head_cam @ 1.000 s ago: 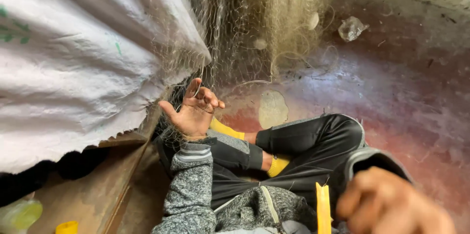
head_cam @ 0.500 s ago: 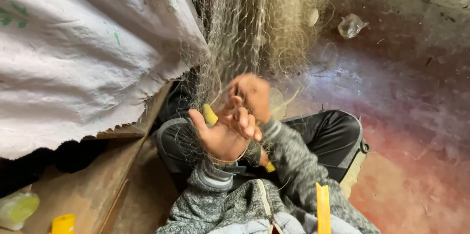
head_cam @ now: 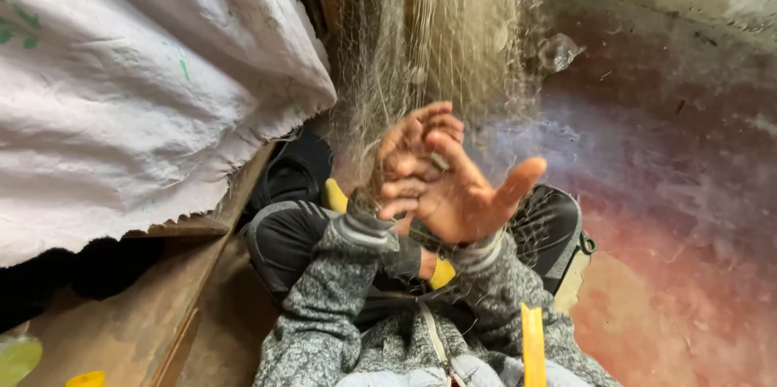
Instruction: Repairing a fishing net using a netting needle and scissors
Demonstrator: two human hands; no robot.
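Both hands work the net (head_cam: 453, 47), which hangs at twelve o'clock. The left hand (head_cam: 405, 164) curls its fingers into the mesh, pinching strands. The right hand (head_cam: 465, 193) is spread open, palm up, just beside it. Best to keep the strands taut and separate them gently, avoiding snags.

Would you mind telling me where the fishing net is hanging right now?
In the head view the fishing net hangs at top centre, just right of the white sack, falling onto the left hand and right hand.
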